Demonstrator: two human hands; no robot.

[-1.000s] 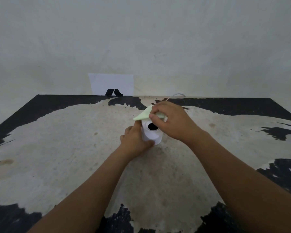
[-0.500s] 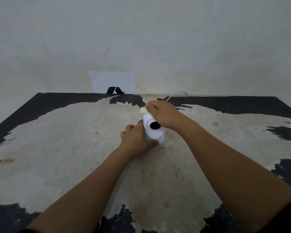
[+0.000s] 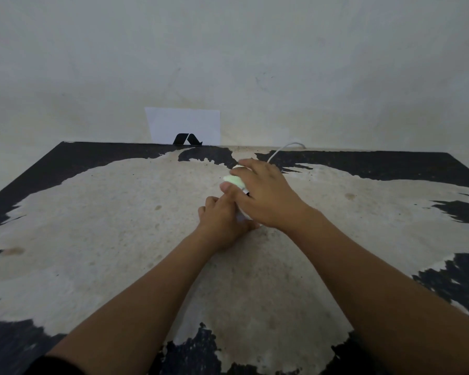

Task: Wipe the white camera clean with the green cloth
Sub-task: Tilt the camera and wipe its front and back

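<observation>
The white camera [image 3: 241, 215] stands mid-table, almost wholly hidden by both hands; only a thin white strip shows between them. My left hand [image 3: 222, 221] wraps its left side and base, thumb up against it. My right hand [image 3: 266, 196] lies over the camera's top and front, pressing the bunched green cloth [image 3: 234, 180] against its upper left. Just a pale green lump of cloth pokes out past the fingers. The dark lens is covered.
A white cable [image 3: 282, 149] runs from the camera back over the table's far edge. A white paper card [image 3: 183, 125] with a black mark leans on the wall behind. The worn table [image 3: 119, 226] is beige with black patches near its edges.
My right hand slid down and forward over the camera's front, covering the lens that showed earlier. The cloth went from a spread flap to a bunched lump. My left hand kept its hold.
</observation>
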